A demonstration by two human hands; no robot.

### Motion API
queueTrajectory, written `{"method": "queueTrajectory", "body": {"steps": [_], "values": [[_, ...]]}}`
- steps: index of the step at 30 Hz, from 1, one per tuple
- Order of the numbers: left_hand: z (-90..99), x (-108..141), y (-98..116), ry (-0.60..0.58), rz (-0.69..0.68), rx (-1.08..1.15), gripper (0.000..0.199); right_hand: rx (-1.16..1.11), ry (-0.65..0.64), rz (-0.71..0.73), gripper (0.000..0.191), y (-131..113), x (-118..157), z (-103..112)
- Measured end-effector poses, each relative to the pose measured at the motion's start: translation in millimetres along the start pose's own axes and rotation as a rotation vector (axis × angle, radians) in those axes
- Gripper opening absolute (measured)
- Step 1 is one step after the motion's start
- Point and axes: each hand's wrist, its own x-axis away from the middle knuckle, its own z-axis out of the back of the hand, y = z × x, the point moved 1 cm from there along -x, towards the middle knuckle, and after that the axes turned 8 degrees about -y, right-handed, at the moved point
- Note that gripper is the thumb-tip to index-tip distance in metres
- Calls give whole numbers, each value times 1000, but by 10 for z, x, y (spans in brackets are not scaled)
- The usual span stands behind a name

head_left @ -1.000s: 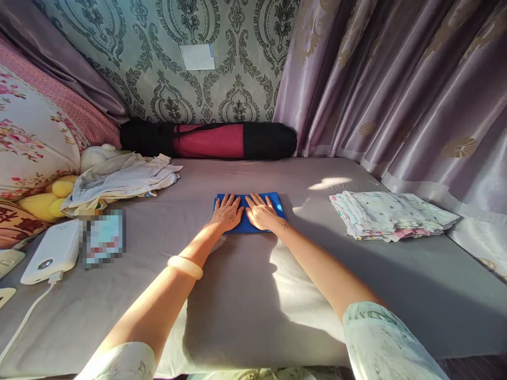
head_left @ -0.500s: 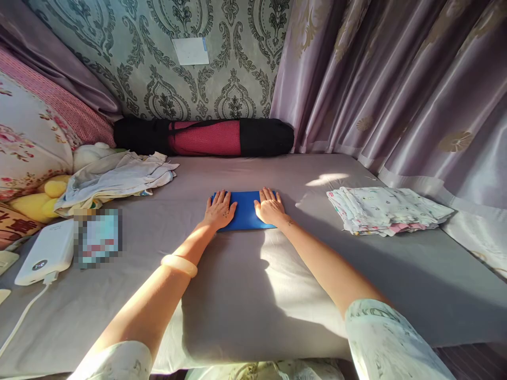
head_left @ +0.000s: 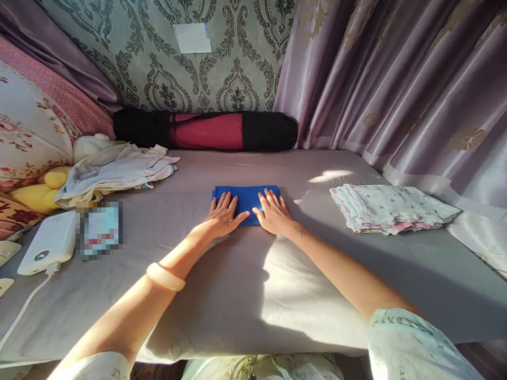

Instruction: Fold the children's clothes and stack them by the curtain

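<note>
Rear lane: bare grey sheet (head_left: 237, 166), which I could cross between the folded blue cloth (head_left: 246, 196) and the long red-and-black bag (head_left: 206, 131) closing off the back. Right lane: bare sheet from my right hand (head_left: 276, 214) to the stack of printed cloths (head_left: 396, 207); purple curtain (head_left: 400, 84) beyond. Left lane: bare sheet from my left hand (head_left: 224, 214) to a pixelated item (head_left: 101, 229). Further left obstacles: heaped clothes (head_left: 114, 171), white power bank (head_left: 49, 243), trailing cable (head_left: 28, 302). Between my thumbs: a slim gap only.
</note>
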Motion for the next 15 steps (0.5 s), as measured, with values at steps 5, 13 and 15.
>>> {"method": "queueTrajectory", "body": {"steps": [5, 13, 15], "values": [[18, 14, 49, -102, 52, -43, 93, -34, -36, -12, 64, -19, 15, -57], [235, -111, 31, 19, 48, -101, 61, 14, -35, 13, 49, 62, -91, 128], [296, -224, -31, 46, 61, -119, 48, 52, -15, 28, 42, 106, -176, 197]]}}
